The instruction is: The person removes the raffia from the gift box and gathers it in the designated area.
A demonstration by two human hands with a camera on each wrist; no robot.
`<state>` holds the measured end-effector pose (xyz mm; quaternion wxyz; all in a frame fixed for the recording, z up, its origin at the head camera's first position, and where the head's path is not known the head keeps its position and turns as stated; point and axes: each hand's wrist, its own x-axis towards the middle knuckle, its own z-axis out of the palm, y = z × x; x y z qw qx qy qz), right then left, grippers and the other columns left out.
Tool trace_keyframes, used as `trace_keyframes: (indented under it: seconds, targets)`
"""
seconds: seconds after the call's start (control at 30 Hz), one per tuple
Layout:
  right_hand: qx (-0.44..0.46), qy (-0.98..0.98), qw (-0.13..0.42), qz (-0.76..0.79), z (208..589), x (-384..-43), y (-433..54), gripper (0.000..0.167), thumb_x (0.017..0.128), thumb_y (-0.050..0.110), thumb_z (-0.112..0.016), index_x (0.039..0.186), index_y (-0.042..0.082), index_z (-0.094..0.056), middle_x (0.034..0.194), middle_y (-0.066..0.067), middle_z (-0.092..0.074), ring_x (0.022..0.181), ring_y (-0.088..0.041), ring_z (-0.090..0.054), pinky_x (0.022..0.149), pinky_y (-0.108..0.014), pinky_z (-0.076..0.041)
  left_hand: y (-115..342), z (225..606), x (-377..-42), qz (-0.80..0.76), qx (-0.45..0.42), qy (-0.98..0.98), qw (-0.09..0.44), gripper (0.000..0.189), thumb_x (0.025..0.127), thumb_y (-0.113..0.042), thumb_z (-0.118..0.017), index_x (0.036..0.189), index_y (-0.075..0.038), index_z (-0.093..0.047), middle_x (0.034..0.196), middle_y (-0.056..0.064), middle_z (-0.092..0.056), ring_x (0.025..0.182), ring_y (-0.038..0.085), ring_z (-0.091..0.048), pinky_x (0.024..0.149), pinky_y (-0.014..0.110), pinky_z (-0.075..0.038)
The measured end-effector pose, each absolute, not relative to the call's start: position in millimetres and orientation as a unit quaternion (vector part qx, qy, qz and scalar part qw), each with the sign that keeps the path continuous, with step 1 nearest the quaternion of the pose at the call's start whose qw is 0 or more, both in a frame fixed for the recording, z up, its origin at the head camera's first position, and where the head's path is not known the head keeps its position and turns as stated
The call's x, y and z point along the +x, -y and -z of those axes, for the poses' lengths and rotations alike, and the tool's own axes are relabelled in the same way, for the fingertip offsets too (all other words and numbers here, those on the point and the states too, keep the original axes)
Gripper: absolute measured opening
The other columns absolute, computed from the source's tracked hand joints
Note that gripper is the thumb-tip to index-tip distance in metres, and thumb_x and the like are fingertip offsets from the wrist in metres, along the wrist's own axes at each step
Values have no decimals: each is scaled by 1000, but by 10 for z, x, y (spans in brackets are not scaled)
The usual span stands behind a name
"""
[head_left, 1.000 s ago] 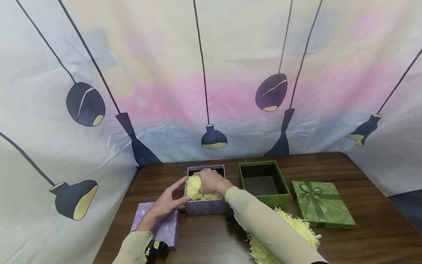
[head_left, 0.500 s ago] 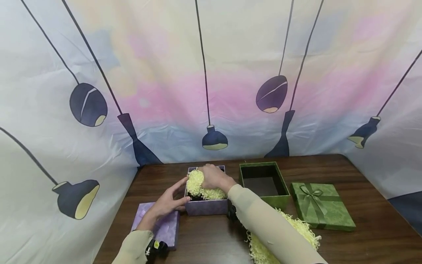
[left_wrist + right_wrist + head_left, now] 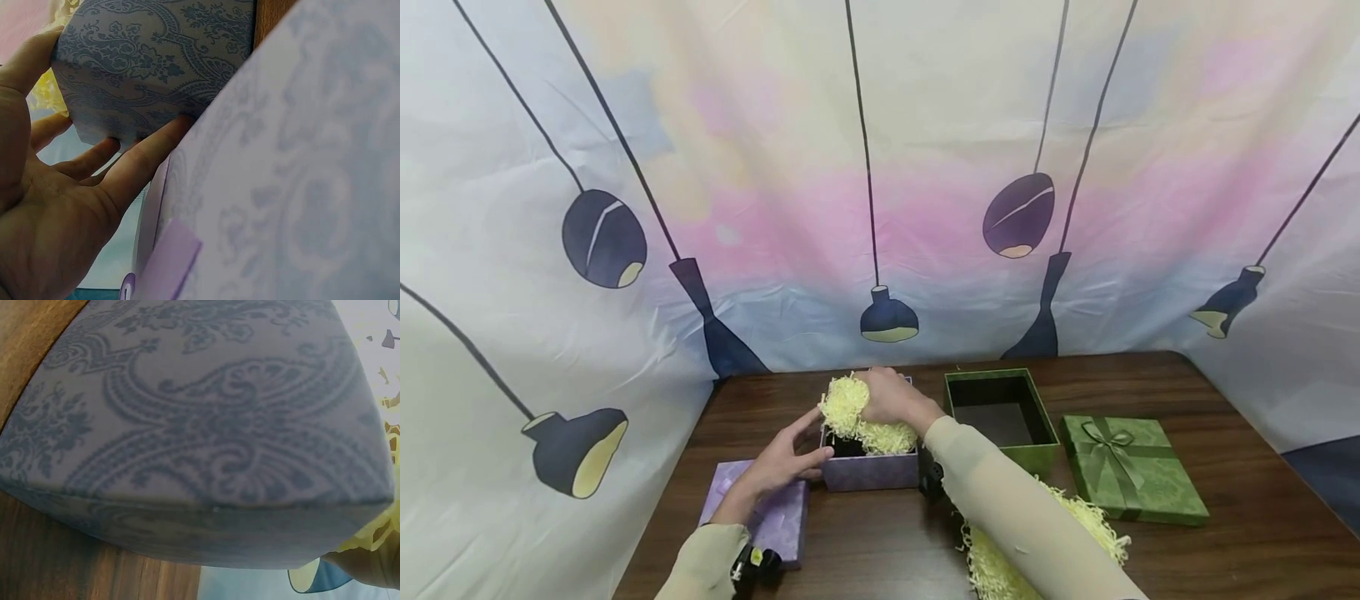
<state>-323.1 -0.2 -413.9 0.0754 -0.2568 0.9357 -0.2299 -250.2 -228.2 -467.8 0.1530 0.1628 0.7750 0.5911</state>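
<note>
A purple patterned box [image 3: 871, 472] stands uncovered with yellow shredded paper [image 3: 886, 438] inside. My right hand [image 3: 891, 398], over the box, holds a clump of the paper at the rim; its fingertips are hidden in the head view. My left hand [image 3: 781, 458] touches the left side with fingers stretched out, its thumb at the front left corner. In the left wrist view the fingers [image 3: 147, 156] lie fairly straight against the box wall [image 3: 150, 62]. The box side [image 3: 219, 425] fills most of the right wrist view, with yellow shreds [image 3: 381, 519] at its right edge.
The purple lid [image 3: 778, 525] lies by my left forearm. Right of the purple box are an uncovered green box [image 3: 1015, 458] and its green lid [image 3: 1172, 479] with a bow. A heap of yellow shreds [image 3: 1093, 525] lies partly under my right forearm.
My right hand has risen a little, bringing the yellow clump up to the rim and baring the dark inside at front left. My left hand has stayed in place.
</note>
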Motion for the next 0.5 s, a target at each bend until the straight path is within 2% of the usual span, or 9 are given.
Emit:
trace_keyframes:
  seconds: [0.2,0.4,0.5]
  targets:
    - [-255,-932,77,244,4107,-3222,-9,80,74,2,-65,149,16,-42,146,-7,-49,113,-21,-54,73,-32,-44,2289,4684,-2507,-584,159,-781,153,87,93,-20,-67,156,-3,-10,153,35,-22,140,50,-25,81,42,-59]
    - [-260,-929,63,255,4034,-3221,-27,80,74,1,-63,149,18,-42,150,-2,-46,135,-25,-45,77,-32,-44,2282,4684,-2513,-590,165,-776,154,85,94,-19,-66,156,-4,-11,156,30,-19,141,49,-23,81,41,-59]
    - [-257,-929,63,259,4010,-3219,-40,81,73,1,-63,149,18,-41,150,-2,-45,137,-26,-43,78,-31,-45,2279,4684,-2513,-593,162,-773,155,86,93,-19,-66,156,-2,-10,155,32,-20,140,49,-24,81,42,-59]
